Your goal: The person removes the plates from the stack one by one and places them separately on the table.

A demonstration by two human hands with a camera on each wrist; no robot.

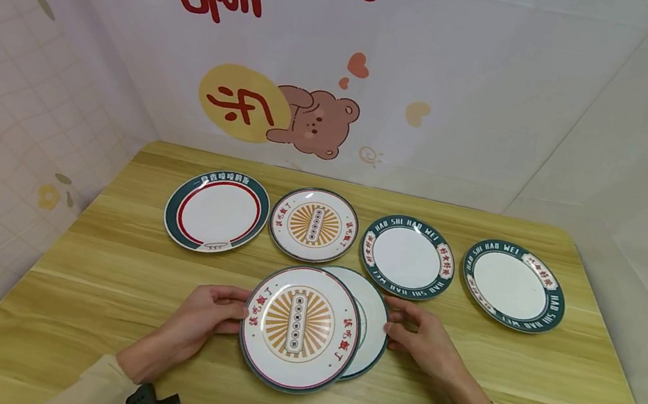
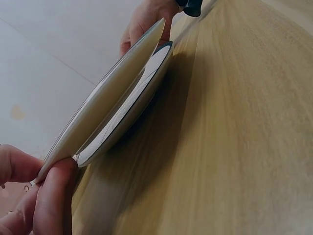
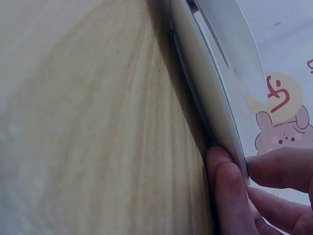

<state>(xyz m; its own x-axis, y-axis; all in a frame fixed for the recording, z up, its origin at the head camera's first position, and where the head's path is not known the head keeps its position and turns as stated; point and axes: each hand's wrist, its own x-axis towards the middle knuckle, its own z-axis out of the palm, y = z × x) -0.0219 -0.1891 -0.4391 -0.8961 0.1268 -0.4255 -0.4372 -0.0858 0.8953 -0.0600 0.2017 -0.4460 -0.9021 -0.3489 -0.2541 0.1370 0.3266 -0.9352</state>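
Note:
My left hand [image 1: 210, 317] pinches the left rim of a white plate [image 1: 299, 329] with an orange sunburst print, red lettering and a dark green edge. In the left wrist view this sunburst plate [image 2: 100, 103] is tilted, a wedge of space separating it from the plate below. That lower plate [image 1: 374, 334], white with a green rim, peeks out on the right, mostly covered. My right hand [image 1: 426, 338] grips its right rim between thumb and fingers. Seen from the right wrist, the lower plate [image 3: 212, 83] slants close over the wooden table [image 3: 112, 127].
Along the back of the table [image 1: 118, 254] lie several plates: a green-rimmed one with a red ring [image 1: 217, 213], another sunburst plate [image 1: 314, 224], and two green-banded lettered plates [image 1: 407, 256] [image 1: 511, 284]. A white printed cloth [image 1: 453, 109] hangs behind.

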